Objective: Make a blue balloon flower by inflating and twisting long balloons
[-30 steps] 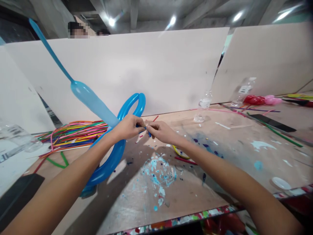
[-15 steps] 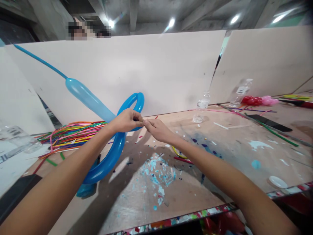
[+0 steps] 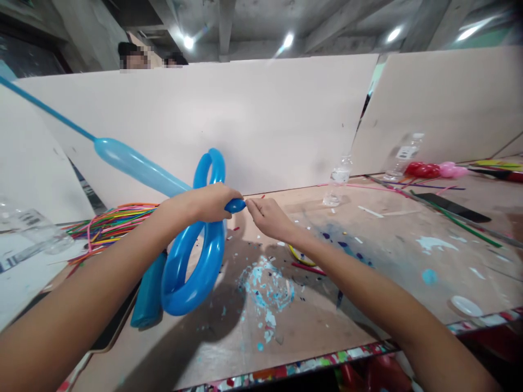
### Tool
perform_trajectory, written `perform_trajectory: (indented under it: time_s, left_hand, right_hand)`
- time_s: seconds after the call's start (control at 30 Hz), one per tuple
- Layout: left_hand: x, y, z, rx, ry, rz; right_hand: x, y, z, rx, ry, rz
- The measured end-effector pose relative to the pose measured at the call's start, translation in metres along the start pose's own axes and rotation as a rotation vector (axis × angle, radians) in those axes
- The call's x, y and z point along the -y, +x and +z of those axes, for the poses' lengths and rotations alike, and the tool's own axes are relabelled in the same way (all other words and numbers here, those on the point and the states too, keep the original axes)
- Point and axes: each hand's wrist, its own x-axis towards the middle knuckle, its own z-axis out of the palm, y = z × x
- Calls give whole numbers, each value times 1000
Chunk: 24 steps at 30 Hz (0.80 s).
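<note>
A long blue modelling balloon is bent into two loops, one above my hands and one below. Its paler stretch runs up to the left and ends in a thin uninflated tail. My left hand is closed round the place where the loops meet, and a small dark blue bulb of the balloon pokes out past its fingers. At that bulb's tip, my right hand pinches the end between thumb and fingers. The left palm hides the crossing of the loops.
Uninflated balloons lie in a colourful bundle at left, near a blue cylinder. Clear bottles, a dark phone and red balloon bubbles stand or lie at right. A white panel borders the table's back.
The blue loops have turned and drawn closer together, and the pale end has shifted left. A small bulb now shows between my hands, where before the fingertips met.
</note>
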Motion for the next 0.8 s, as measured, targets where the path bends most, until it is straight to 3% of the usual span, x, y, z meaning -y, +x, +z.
perform_trajectory:
  time_s: [0.17,0.4,0.8]
  left_hand:
    - [1,-3,2,-60,256,18]
    - [2,-3,16,-132,186,57]
    - [-3,-6,13,-190,227,19]
  right_hand:
    - [-2,-2,3,24,-6,47]
    - [-4,0,4,4,88,43]
    - [-4,3,0,0,121,21]
